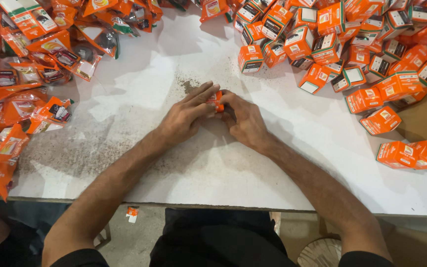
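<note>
White table, one box, two hands

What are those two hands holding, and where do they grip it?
A small orange box, pinched between the fingertips of the left hand and the right hand, one at each side. It is mostly hidden by the fingers.

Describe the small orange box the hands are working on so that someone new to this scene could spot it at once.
Start at the white table, with orange pouches heaped on its left and orange boxes on its right. Midway between the piles, the left hand and right hand meet. The small orange box is pinched between their fingertips, the only one held and mostly covered.
</note>
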The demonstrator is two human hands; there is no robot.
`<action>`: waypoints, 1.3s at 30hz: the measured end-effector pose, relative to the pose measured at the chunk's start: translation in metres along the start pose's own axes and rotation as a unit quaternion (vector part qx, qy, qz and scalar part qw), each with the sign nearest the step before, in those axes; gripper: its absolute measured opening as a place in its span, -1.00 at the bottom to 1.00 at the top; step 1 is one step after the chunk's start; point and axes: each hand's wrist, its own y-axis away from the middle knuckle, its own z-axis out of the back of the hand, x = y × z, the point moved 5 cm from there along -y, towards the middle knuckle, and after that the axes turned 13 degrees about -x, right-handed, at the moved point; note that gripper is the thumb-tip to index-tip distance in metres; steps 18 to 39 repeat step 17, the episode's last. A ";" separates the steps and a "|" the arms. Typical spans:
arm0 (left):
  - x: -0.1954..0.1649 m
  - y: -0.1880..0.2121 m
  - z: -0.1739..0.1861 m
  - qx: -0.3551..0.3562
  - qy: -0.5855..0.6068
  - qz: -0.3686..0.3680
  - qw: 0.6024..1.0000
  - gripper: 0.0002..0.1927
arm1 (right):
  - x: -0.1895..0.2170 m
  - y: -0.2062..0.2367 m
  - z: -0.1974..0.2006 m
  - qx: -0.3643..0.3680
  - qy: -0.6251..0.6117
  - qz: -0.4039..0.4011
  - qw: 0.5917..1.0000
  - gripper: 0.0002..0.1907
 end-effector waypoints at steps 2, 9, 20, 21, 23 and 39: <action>-0.003 0.001 -0.001 0.018 -0.011 -0.005 1.000 -0.55 | -0.003 0.001 -0.002 0.013 0.001 0.002 1.000 -0.57; -0.008 0.002 0.008 0.004 -0.043 -0.037 0.998 -0.51 | -0.005 -0.006 0.004 0.048 0.109 0.136 0.983 -0.60; 0.107 -0.080 0.096 -0.264 -0.201 0.094 0.939 -0.57 | -0.012 -0.034 0.064 -0.199 0.207 0.145 0.947 -0.02; 0.107 -0.080 0.096 -0.264 -0.201 0.094 0.939 -0.57 | -0.012 -0.034 0.064 -0.199 0.207 0.145 0.947 -0.02; 0.107 -0.080 0.096 -0.264 -0.201 0.094 0.939 -0.57 | -0.012 -0.034 0.064 -0.199 0.207 0.145 0.947 -0.02; 0.107 -0.080 0.096 -0.264 -0.201 0.094 0.939 -0.57 | -0.012 -0.034 0.064 -0.199 0.207 0.145 0.947 -0.02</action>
